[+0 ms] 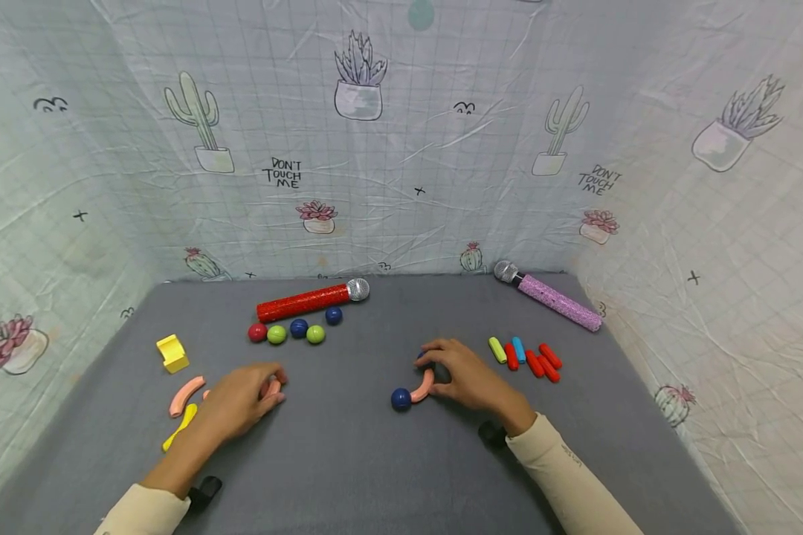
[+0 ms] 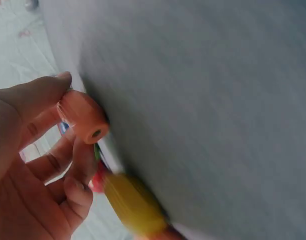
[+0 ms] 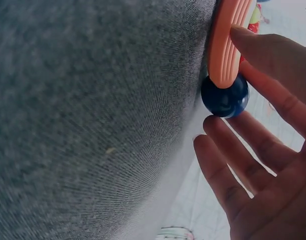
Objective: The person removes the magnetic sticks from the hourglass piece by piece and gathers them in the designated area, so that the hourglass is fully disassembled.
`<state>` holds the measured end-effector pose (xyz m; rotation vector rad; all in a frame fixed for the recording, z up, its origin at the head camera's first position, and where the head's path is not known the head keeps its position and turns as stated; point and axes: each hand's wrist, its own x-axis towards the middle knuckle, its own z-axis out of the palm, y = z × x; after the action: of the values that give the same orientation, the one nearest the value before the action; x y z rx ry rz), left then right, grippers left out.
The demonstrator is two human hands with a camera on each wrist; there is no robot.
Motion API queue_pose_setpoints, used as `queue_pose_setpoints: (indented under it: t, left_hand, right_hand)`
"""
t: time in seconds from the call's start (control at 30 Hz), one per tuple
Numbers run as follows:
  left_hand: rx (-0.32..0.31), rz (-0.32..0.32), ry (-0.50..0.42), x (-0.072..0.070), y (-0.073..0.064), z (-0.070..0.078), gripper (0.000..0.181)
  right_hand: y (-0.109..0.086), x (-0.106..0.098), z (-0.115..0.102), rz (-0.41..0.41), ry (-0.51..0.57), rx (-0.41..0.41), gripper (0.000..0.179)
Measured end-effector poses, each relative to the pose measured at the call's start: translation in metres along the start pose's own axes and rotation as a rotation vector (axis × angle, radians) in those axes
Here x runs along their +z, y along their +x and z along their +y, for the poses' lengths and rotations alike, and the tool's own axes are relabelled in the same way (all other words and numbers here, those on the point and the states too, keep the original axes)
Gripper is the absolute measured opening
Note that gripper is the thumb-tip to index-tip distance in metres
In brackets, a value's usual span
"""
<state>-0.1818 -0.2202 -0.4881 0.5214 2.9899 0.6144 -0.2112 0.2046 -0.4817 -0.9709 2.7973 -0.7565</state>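
My left hand pinches a curved salmon-orange piece between thumb and fingers; a hole shows in its end in the left wrist view. My right hand has its thumb against another ridged, curved orange piece, with fingers bent around the far side. A dark blue ball sits at one end of that piece, near the fingers. At its other end is a second blue ball. Beside the left forearm lie one more curved orange piece and a yellow, narrow-waisted stick.
A red glittery microphone lies at the back, with several red, green and blue balls before it. Several short coloured sticks and a purple glittery microphone lie right. A yellow block is at the left.
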Motion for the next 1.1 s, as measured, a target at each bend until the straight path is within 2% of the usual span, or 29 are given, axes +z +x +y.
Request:
queue_pose_setpoints:
  t: [0.1,0.27,0.43,0.57,0.73,0.83,0.93,1.1]
  left_hand:
    - [-0.021,0.029,0.075,-0.004,-0.006,-0.009,0.021]
    - [-0.002,0.126,0.206,-0.010,-0.015,-0.019,0.027]
    - [0.000,0.164,0.258,-0.015,-0.017,-0.014,0.033]
    - [0.025,0.184,0.235,-0.013,-0.012,0.008,0.038]
    - [0.163,0.182,0.155,0.008,0.002,0.054,0.045]
    - [0.234,0.132,0.120,0.024,0.011,0.081,0.049]
    - [0.268,0.060,0.091,0.037,0.020,0.102,0.048]
    - [0.316,-0.014,0.071,0.050,0.032,0.120,0.034]
  right_hand:
    - [-0.001,0.001,0.001,0.012,-0.003,-0.014,0.040]
    - [0.000,0.002,0.000,0.030,-0.013,-0.030,0.035]
    - [-0.001,0.004,-0.002,0.029,-0.014,-0.024,0.032]
    - [-0.002,0.005,-0.005,0.016,0.001,-0.017,0.032]
    - [-0.003,0.007,-0.008,0.008,-0.005,-0.020,0.031]
    - [-0.003,0.009,-0.011,0.001,-0.008,-0.025,0.030]
    - [-0.004,0.011,-0.015,0.002,-0.010,-0.037,0.029]
    - [-0.004,0.016,-0.020,-0.002,-0.039,-0.050,0.026]
